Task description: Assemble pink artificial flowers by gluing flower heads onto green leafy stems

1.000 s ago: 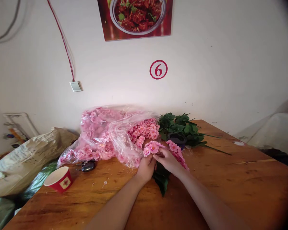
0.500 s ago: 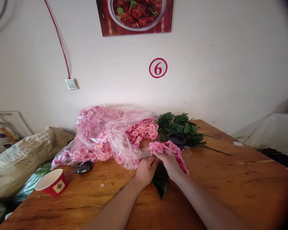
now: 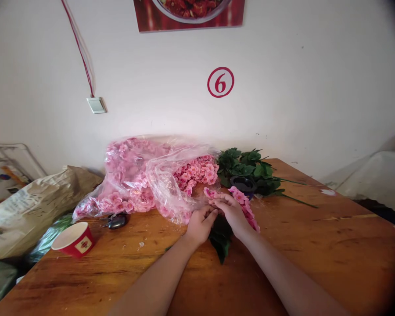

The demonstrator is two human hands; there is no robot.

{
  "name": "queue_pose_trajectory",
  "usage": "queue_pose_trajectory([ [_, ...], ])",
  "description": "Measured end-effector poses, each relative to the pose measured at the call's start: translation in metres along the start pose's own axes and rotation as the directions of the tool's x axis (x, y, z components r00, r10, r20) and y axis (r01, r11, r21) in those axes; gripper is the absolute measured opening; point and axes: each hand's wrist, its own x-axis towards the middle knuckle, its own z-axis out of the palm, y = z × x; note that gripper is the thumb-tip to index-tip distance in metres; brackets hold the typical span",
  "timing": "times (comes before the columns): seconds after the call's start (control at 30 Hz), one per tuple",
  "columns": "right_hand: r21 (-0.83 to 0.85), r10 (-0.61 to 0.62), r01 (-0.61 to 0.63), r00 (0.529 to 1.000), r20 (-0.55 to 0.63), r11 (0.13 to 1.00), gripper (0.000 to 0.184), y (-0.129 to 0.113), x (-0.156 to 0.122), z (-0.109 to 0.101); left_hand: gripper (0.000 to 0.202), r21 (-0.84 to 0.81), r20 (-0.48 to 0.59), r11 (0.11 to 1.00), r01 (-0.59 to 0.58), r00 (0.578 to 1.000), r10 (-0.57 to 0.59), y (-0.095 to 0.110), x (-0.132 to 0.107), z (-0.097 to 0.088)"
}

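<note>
Close together at mid-table, my left hand [image 3: 200, 224] and my right hand [image 3: 231, 212] work on a pink artificial flower [image 3: 210, 192]. Thumb and fingers of the left are pinched at its base; the stem there is hidden. The right has its fingertips closed on the blossom. Below the hands hangs a dark green leaf [image 3: 221, 246]. More pink blossoms [image 3: 245, 206] show behind my right wrist. Just beyond, a clear plastic bag [image 3: 166, 186] full of pink flowers lies with its mouth toward the hands.
Green leafy stems [image 3: 252, 169] lie at the back right around a dark bowl [image 3: 242, 184]. To the left are a red paper cup [image 3: 80, 241] and a black computer mouse [image 3: 117, 221]. A large paper sack [image 3: 36, 202] stands beyond the left edge of the wooden table [image 3: 316, 245].
The view has tipped slightly down. My right fingers have curled further over the blossom, covering more of it. Both hands stay in about the same place.
</note>
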Motion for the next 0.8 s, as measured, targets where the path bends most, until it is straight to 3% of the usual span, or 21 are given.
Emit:
queue_pose_trajectory([
  [0.1,-0.197,-0.13,0.106,0.985,-0.112,0.975,0.027,0.007,0.002,-0.002,0.028,0.018,-0.001,1.0,0.006,1.0,-0.006,-0.001,0.0,0.0],
  [0.2,-0.4,-0.268,0.204,0.957,-0.11,0.894,0.043,0.012,0.002,-0.003,0.024,0.084,0.016,0.996,-0.012,1.0,0.01,-0.001,-0.001,0.0],
  [0.27,-0.466,-0.291,0.218,0.952,-0.09,0.858,0.05,0.014,0.004,-0.003,0.019,0.127,0.031,0.991,-0.029,0.999,0.026,-0.002,-0.002,0.0],
  [0.53,-0.369,-0.181,0.169,0.983,0.001,0.914,0.045,0.01,0.007,-0.002,0.018,0.218,0.035,0.975,-0.051,0.998,0.045,-0.001,-0.002,0.001],
  [0.67,-0.361,-0.235,0.224,0.972,0.015,0.905,0.044,0.001,0.003,-0.003,0.015,0.232,0.051,0.971,-0.059,0.998,0.049,0.002,-0.003,0.0],
  [0.8,-0.483,-0.34,0.315,0.94,0.036,0.817,0.035,0.001,0.002,-0.002,0.013,0.287,0.067,0.956,-0.066,0.997,0.048,0.002,-0.003,-0.001],
])
